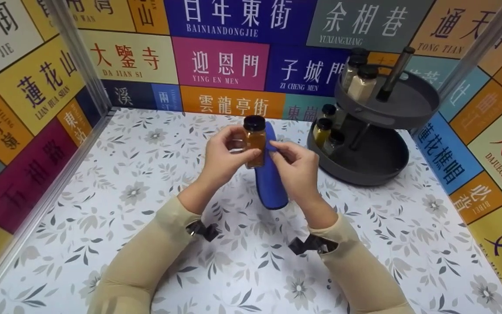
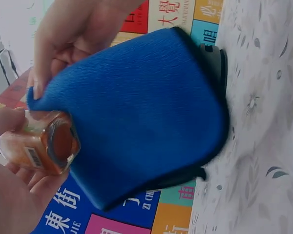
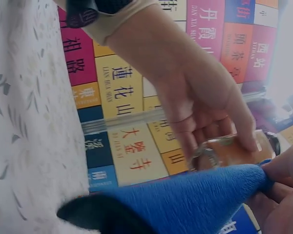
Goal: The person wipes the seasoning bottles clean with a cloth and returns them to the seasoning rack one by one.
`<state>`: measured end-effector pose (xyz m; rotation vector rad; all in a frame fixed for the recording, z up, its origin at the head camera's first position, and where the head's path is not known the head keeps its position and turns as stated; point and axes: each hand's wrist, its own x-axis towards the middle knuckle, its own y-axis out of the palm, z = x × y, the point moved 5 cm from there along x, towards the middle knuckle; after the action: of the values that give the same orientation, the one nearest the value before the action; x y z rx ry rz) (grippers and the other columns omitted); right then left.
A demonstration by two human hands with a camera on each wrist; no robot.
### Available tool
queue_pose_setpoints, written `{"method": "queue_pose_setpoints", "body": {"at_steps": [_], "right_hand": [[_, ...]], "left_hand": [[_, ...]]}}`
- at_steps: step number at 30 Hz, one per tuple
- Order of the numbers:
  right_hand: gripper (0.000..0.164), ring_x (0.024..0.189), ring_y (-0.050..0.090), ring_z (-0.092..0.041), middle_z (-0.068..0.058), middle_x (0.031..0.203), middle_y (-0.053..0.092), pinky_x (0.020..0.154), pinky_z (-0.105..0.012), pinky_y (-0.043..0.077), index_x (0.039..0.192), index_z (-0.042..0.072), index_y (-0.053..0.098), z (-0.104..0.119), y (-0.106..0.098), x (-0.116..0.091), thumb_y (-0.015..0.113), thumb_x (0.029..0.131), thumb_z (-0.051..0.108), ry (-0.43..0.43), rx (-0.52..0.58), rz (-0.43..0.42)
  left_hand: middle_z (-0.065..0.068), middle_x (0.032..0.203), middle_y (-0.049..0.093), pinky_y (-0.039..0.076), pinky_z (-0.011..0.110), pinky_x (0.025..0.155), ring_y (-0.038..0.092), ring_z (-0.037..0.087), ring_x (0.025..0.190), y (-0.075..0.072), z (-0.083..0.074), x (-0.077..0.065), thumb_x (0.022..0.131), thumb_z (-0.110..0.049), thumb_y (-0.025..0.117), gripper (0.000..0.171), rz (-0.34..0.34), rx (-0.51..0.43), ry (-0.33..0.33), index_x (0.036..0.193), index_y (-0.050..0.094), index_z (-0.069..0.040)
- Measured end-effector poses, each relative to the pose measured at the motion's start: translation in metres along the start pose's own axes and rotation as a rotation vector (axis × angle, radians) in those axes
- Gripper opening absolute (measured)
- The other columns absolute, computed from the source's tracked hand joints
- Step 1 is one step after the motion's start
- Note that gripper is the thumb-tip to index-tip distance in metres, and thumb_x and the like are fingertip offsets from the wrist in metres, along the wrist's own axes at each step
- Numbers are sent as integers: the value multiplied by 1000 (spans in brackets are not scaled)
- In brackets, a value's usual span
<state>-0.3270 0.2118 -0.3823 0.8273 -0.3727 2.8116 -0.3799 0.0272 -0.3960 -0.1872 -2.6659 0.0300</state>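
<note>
My left hand [image 1: 227,152] grips a small glass jar [image 1: 255,146] with a black lid and orange-brown contents, held upright above the table. In the left wrist view the jar [image 2: 44,144] shows its angular glass base and a small label. Close beside it, my right hand [image 1: 299,168] pinches the upper edge of a blue cloth [image 1: 270,183] between thumb and fingers. The cloth [image 2: 141,112] hangs down with a dark border along its edges. From the right wrist view, the cloth [image 3: 195,197] partly covers the jar [image 3: 234,151]; whether they touch I cannot tell.
A dark two-tier round rack [image 1: 360,168] stands at the back right. Several black-lidded jars sit on it, including a pale-filled jar [image 1: 362,85] above and a yellow-filled jar [image 1: 322,131] below. Colourful lettered panels [image 1: 220,65] wall in the floral-patterned table [image 1: 116,244].
</note>
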Motion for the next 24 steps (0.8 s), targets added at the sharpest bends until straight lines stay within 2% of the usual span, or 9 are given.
{"method": "queue_pose_setpoints", "body": {"at_steps": [4,8,12,16,20,24], "right_hand": [[21,101,80,-18,-15,111,81,88,-27,63,115,1,82,9,-7,1,72,96,-3,-80,14,-46],[21,99,79,-11,-16,109,82,84,-24,64,114,1,82,8,-10,4,73,96,-3,-133,9,-66],[20,100,78,-8,-17,110,81,85,-24,63,113,1,82,1,-10,6,72,96,-4,-114,34,-44],[21,101,78,-9,-20,112,80,90,-25,63,114,-2,80,-6,-9,9,70,97,-6,-73,78,-24],[21,101,79,-10,-21,111,80,90,-26,63,114,-4,79,-5,-10,10,68,96,-8,-94,86,-30],[21,100,79,-11,-19,109,81,88,-27,64,114,-3,80,0,-9,7,70,96,-7,-165,61,-32]], "left_hand": [[13,112,76,64,35,91,77,23,99,6,2,-5,82,-14,93,50,77,16,-32,127,72,-4],[11,112,77,64,37,93,77,22,100,8,2,-6,82,-18,93,50,143,43,-41,126,73,-7],[9,111,77,65,38,91,76,21,98,7,3,-5,83,-19,93,48,182,54,-45,126,74,-9],[10,108,77,65,38,88,74,21,92,7,1,-4,81,-15,93,48,222,26,-26,125,74,-7],[10,106,77,65,35,86,73,21,90,10,-2,-4,78,-12,94,49,227,0,6,123,74,-6],[8,105,76,65,34,86,74,20,93,11,-4,-6,79,-13,94,48,173,8,26,122,73,-8]]}}
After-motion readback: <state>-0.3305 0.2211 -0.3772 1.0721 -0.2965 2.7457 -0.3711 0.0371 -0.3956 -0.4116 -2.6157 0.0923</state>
